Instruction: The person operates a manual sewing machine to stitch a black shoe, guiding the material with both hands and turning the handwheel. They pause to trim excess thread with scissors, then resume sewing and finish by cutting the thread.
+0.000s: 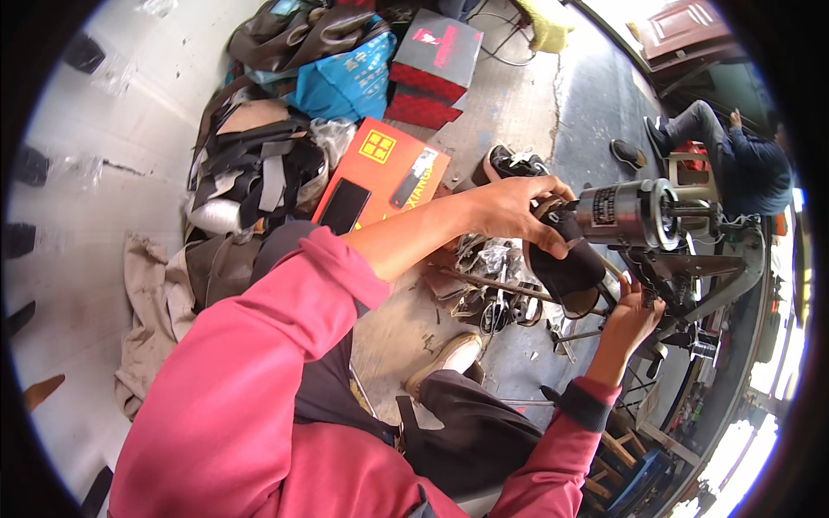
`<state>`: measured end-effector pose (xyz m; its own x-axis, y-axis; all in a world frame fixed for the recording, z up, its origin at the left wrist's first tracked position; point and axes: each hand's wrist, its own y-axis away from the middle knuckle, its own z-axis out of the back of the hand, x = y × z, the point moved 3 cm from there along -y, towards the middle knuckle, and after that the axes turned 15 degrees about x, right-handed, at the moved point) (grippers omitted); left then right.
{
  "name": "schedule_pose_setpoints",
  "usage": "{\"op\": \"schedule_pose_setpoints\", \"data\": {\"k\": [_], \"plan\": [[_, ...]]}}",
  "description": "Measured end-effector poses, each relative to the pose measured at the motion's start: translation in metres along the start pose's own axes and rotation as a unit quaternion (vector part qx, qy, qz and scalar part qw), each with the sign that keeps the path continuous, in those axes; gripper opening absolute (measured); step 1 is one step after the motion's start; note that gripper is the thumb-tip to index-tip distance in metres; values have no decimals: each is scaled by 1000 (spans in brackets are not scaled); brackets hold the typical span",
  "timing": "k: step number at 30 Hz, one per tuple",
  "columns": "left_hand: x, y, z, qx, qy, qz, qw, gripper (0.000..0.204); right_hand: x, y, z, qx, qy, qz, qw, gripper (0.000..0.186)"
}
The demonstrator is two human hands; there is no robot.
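My left hand (518, 211) is closed round the upper part of a dark shoe (566, 272), which hangs tilted with its toe toward the floor. The shoe's top is up against the metal head of a shoe-stitching machine (604, 214). Below that head, my right hand (635, 321) has its fingers curled in by the machine's lower frame, just right of the shoe. What they grip is too small and dark to make out. Part of the shoe's opening is hidden behind my left hand.
An orange box (380, 164) with a black phone (343, 207) on it lies left of my forearm. Beyond are black-and-red boxes (436, 56), a blue bag (345, 82) and heaped scraps (268, 164). A black sneaker (514, 162) stands behind my left hand. Another person (751, 164) sits far right.
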<state>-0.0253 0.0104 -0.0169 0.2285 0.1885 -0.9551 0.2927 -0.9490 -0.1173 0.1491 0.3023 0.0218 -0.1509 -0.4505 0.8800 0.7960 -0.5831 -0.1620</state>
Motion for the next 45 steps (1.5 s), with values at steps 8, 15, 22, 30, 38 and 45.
{"op": "schedule_pose_setpoints", "data": {"k": [8, 15, 22, 30, 38, 45], "plan": [[-7, 5, 2, 23, -153, 28, 988, 88, -16, -7, -66, -21, 455, 78, 887, 32], [-7, -2, -4, -17, -127, 4, 992, 53, 47, 1, -97, 141, 102, 107, 979, 38], [-4, 18, 1, -54, -111, 11, 992, 51, 112, 67, -85, 108, 209, 148, 961, 27], [-1, 26, -4, -89, -184, -23, 979, 52, 203, 81, -76, 125, 210, 138, 960, 49], [2, 28, -2, -92, -217, 29, 971, 51, 192, 91, -69, 105, 68, 173, 977, 24], [-5, 38, -4, -85, -147, 46, 984, 47, -67, 128, -82, 45, 88, -142, 985, 18]]}}
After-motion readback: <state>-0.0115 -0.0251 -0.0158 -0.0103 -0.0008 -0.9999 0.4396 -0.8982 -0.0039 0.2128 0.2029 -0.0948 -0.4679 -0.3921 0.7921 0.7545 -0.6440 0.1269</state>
